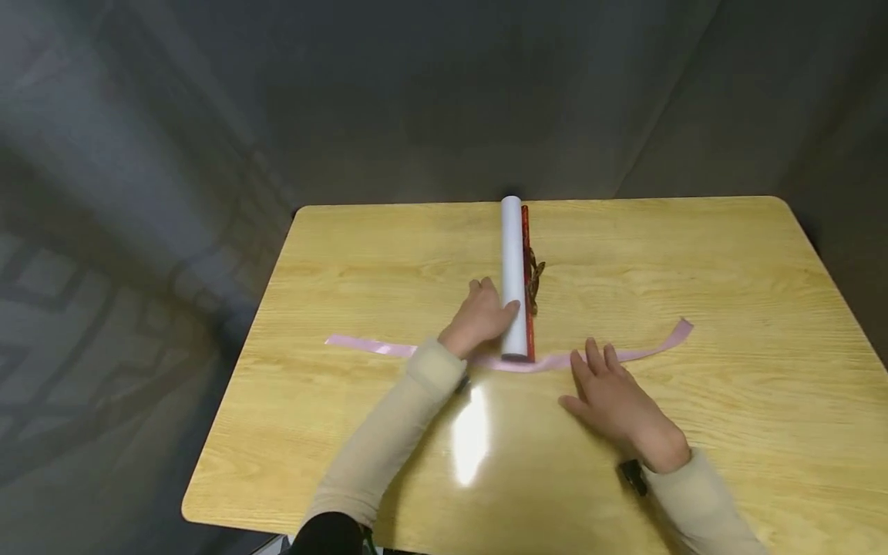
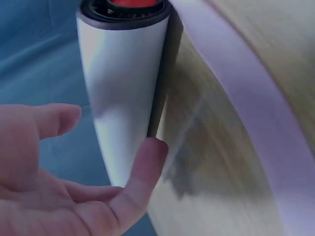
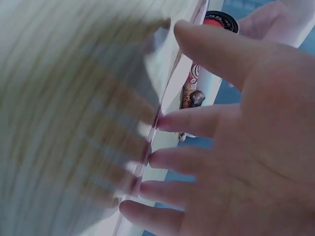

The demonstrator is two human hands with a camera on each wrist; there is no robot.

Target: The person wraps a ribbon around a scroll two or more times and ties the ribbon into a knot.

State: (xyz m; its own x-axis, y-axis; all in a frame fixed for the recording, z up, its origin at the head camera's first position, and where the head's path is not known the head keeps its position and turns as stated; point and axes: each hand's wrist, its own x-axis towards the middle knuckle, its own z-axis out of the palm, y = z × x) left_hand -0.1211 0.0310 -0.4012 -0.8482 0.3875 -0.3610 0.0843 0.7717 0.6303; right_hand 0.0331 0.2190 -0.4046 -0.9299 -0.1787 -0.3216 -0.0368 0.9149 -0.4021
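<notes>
A white roll (image 1: 512, 270) lies lengthwise on the table, its near end showing dark layers and a red core (image 2: 135, 3). Along its right side runs a thin red strip (image 1: 529, 308) with a brown cord-like piece (image 1: 536, 281). My left hand (image 1: 482, 314) is at the roll's left side; a fingertip (image 2: 152, 152) touches it, while the thumb stands apart from that finger. A pink ribbon (image 1: 659, 348) stretches crosswise by the roll's near end, passing under my left wrist. My right hand (image 1: 617, 401) rests with straight, spread fingers, its fingertips (image 3: 167, 123) at the ribbon.
The wooden table (image 1: 333, 447) has rounded corners and a bright light reflection near its middle. A dark grey curtain (image 1: 444, 100) hangs behind its back edge and along the left side.
</notes>
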